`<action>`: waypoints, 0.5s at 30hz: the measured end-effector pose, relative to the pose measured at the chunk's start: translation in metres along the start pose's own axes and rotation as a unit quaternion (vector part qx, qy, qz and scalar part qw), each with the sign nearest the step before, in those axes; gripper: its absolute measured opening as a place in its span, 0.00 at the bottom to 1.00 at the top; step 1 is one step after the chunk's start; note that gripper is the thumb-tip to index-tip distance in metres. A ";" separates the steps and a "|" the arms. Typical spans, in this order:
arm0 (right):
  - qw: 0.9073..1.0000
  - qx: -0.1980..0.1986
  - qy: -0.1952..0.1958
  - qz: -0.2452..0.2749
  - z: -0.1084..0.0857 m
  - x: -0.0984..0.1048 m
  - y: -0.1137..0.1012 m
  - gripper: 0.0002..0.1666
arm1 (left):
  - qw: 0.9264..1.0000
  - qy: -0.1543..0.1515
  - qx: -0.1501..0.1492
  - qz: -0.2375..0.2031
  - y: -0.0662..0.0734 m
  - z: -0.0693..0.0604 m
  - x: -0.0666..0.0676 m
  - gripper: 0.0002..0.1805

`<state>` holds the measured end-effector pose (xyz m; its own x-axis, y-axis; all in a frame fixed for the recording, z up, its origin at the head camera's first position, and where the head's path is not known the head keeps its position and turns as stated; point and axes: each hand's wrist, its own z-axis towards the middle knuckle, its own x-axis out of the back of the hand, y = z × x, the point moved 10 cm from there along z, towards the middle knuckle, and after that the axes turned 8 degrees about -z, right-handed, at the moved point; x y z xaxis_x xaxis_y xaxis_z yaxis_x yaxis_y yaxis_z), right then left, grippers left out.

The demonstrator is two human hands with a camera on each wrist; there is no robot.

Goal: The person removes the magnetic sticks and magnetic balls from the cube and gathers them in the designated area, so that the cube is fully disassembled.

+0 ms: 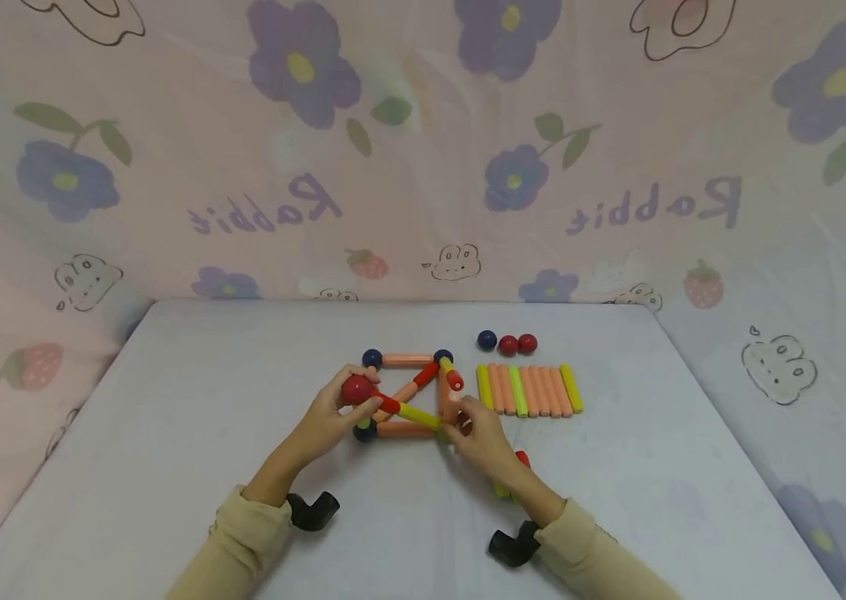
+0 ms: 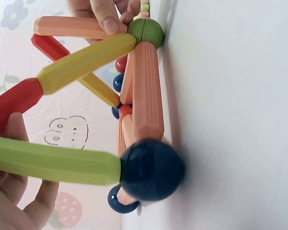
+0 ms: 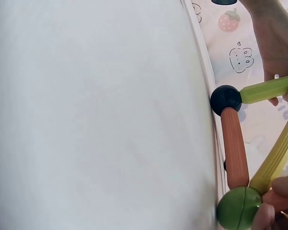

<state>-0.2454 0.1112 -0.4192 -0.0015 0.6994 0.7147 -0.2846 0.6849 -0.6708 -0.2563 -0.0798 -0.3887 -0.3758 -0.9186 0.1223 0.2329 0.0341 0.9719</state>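
Note:
My left hand [image 1: 325, 425] grips a red ball [image 1: 357, 389], where a red-and-yellow rod [image 1: 418, 416] and a light green rod [image 2: 53, 160] meet. That green rod rises from a dark blue ball [image 2: 152, 170]. At the near right corner of the frame, my right hand [image 1: 481, 437] pinches an orange rod [image 2: 77, 27] beside a green ball [image 2: 145, 33]; its fingertips also touch the ball in the right wrist view. An orange rod [image 3: 235, 146] joins the green and blue balls. A red-tipped yellow rod [image 1: 447, 364] leans up from the far right blue ball [image 1: 443, 357].
Right of the frame lies a row of orange, yellow and green rods [image 1: 535, 391], with a blue ball [image 1: 487, 340] and two red balls [image 1: 518, 344] behind. More rods [image 1: 502, 490] lie partly under my right forearm. Black curved pieces [image 1: 315, 512] show by both wrists.

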 end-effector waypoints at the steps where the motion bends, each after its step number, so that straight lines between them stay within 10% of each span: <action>1: 1.000 -0.007 -0.002 -0.002 -0.001 0.000 0.001 0.06 | 1.000 -0.002 0.002 -0.001 0.000 -0.001 -0.001 0.16; 15: 0.997 -0.052 -0.017 0.052 -0.007 -0.001 0.009 0.05 | 1.000 -0.001 0.005 -0.012 0.001 -0.001 -0.001 0.17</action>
<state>-0.2413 0.1176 -0.4274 -0.0579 0.7614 0.6457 -0.1812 0.6281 -0.7568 -0.2548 -0.0797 -0.3879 -0.3832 -0.9184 0.0988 0.2144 0.0156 0.9766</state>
